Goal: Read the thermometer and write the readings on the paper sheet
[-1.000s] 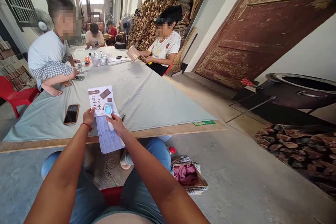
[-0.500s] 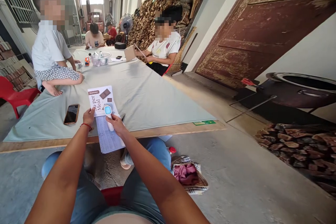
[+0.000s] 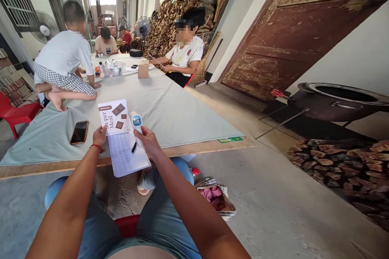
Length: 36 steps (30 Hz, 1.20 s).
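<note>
My left hand (image 3: 99, 136) pinches the lower left edge of a white card (image 3: 114, 116) printed "NutriMotion Su-per Meal" with brown squares. I cannot tell if it is a card or a flat packet. In my right hand (image 3: 147, 141) is a white handheld infrared thermometer (image 3: 136, 123) with a lit blue screen, held upright to the right of the card. Sheets of handwritten paper (image 3: 123, 156) lie below the card and hang over the table edge. A black pen (image 3: 134, 147) rests on them. To the left lies a smartphone (image 3: 79, 132) in an orange-edged case.
A pale cloth covers the table (image 3: 170, 117). A child (image 3: 65, 54) crouches on its left side; another person (image 3: 185, 54) sits at the right. Farther back are a plastic basket (image 3: 113, 68) and a cardboard box (image 3: 143, 71). A checked bag (image 3: 217, 200) stands on the floor.
The thermometer has moved right, off the card, and its screen has tilted up. The pen now lies across the papers. The child has leaned forward onto the table.
</note>
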Motion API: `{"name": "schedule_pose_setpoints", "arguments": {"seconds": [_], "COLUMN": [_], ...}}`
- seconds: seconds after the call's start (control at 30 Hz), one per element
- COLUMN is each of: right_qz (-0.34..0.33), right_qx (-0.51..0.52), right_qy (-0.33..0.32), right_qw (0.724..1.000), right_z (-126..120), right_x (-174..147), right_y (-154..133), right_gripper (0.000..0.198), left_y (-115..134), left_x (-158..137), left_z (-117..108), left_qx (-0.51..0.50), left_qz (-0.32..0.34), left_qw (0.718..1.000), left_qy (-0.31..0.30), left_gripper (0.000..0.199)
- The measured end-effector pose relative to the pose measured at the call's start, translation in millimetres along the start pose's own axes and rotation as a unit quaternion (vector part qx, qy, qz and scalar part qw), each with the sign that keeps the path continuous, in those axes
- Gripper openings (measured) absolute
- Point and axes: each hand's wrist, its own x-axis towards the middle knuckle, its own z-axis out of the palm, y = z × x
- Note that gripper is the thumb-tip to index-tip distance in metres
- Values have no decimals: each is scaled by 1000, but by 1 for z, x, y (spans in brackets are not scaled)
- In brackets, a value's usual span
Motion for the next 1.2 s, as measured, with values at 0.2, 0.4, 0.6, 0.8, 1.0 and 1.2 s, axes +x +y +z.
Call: {"name": "schedule_pose_setpoints", "arguments": {"seconds": [0.2, 0.4, 0.6, 0.8, 1.0, 1.2], "right_qz": [-53, 51, 11, -104, -119, -164], "right_qx": [-146, -536, -750, -778, -796, -699], "right_qy": [67, 178, 168, -132, -228, -141], "right_qw": [986, 824, 639, 606, 548, 682], "right_z": [-46, -113, -129, -71, -70, -97], "right_x": [10, 29, 30, 35, 43, 35], "right_y": [-9, -2, 5, 25, 19, 18], "right_gripper": [49, 42, 45, 44, 31, 14], "left_y": [2, -1, -5, -9, -10, -3], "left_x": [-2, -6, -9, -14, -23, -27], "left_z": [-4, -6, -6, -6, -4, 6], "left_qx": [11, 11, 8, 21, 57, 110], "left_qz": [5, 8, 20, 38, 56, 48], "left_qw": [1000, 1000, 999, 998, 996, 993], "left_qy": [-6, -16, -27, -36, -38, -6], "left_gripper": [53, 51, 47, 44, 37, 28]}}
